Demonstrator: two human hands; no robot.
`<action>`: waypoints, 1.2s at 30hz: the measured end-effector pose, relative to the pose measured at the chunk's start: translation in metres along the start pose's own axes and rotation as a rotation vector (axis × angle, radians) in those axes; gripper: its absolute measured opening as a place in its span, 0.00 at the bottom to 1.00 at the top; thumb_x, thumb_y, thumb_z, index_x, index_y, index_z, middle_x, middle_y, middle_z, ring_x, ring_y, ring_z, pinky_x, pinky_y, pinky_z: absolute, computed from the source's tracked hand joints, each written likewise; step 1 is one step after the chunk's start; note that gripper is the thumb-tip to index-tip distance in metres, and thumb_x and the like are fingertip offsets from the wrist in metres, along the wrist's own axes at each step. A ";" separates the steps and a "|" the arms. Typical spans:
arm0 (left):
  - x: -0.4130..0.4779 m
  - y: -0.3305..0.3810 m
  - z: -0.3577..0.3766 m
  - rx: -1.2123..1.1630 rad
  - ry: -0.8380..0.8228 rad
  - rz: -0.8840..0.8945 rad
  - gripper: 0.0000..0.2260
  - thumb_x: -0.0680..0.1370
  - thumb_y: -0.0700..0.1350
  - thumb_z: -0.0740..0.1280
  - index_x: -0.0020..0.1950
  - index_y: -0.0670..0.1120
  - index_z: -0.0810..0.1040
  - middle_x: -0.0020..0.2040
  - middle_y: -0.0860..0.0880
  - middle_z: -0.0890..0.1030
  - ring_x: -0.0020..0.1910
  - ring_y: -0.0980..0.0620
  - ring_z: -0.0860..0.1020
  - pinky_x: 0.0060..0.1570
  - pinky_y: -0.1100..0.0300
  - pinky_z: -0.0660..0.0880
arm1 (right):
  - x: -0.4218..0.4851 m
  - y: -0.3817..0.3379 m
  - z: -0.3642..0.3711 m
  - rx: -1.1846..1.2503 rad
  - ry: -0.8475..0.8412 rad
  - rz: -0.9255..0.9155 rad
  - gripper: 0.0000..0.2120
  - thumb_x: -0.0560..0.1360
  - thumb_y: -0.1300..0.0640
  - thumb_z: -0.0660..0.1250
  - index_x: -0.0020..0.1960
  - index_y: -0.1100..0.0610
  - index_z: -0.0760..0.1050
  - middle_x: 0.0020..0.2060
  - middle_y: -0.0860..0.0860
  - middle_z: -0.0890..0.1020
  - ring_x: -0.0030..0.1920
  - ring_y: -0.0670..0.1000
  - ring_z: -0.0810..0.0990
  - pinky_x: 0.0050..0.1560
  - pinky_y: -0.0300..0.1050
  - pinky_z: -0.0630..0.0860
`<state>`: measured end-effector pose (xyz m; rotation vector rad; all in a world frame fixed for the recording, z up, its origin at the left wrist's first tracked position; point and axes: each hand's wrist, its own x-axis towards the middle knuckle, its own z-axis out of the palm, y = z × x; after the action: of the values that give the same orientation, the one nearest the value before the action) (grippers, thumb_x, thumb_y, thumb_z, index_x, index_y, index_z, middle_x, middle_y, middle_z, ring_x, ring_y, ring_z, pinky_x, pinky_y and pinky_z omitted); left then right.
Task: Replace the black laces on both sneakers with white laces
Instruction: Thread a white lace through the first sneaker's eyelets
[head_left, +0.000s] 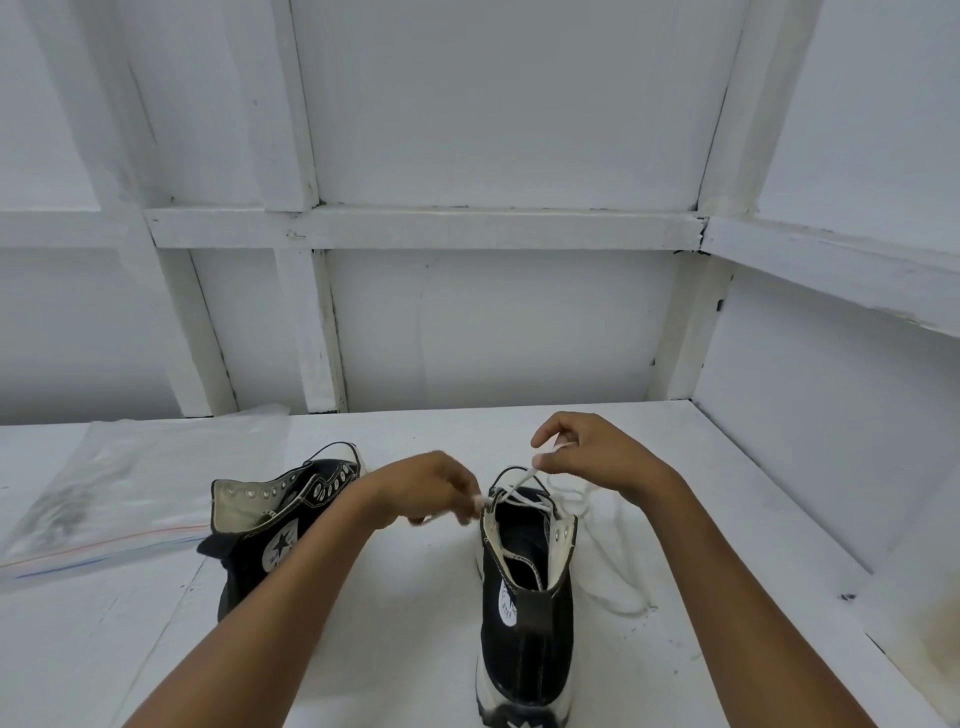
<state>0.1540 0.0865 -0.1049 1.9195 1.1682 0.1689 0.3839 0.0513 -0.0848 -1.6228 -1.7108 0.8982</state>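
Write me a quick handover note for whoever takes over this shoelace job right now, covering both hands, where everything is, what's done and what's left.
Left hand: pinching one end of the white lace at the left eyelet row of the right sneaker.
Right hand: pinching the other end, pulled up above the toe.
Right sneaker: upright, heel toward you, white lace crossed through the lowest eyelets only; slack lies on the table to its right.
Left sneaker: tipped on its side, no lace visible in its eyelets.
Plastic bag: far left; contents unclear.
Done: black laces appear to be out.
Left: finish lacing the right sneaker, then lace the left.
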 end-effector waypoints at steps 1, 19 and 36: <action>-0.002 0.001 -0.003 -0.089 0.067 0.030 0.06 0.79 0.41 0.68 0.42 0.45 0.83 0.32 0.56 0.80 0.32 0.54 0.70 0.30 0.62 0.66 | 0.000 0.000 -0.002 -0.007 -0.016 -0.009 0.07 0.73 0.61 0.72 0.51 0.55 0.79 0.33 0.49 0.73 0.34 0.47 0.71 0.38 0.39 0.67; 0.005 0.003 0.000 0.124 0.047 0.095 0.05 0.77 0.42 0.68 0.47 0.43 0.83 0.35 0.54 0.79 0.34 0.53 0.72 0.33 0.61 0.68 | 0.012 0.007 0.000 -0.099 0.222 -0.035 0.03 0.75 0.56 0.69 0.43 0.54 0.80 0.39 0.48 0.81 0.39 0.47 0.76 0.38 0.40 0.71; 0.011 0.006 0.003 0.112 0.070 0.077 0.07 0.76 0.42 0.69 0.53 0.45 0.78 0.40 0.51 0.78 0.33 0.55 0.72 0.31 0.62 0.70 | 0.005 0.026 0.002 0.130 -0.149 0.068 0.08 0.75 0.62 0.70 0.54 0.59 0.78 0.36 0.49 0.81 0.39 0.45 0.81 0.47 0.44 0.76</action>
<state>0.1651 0.0919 -0.1054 2.0732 1.1718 0.2183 0.3969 0.0570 -0.1076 -1.5696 -1.6657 1.1652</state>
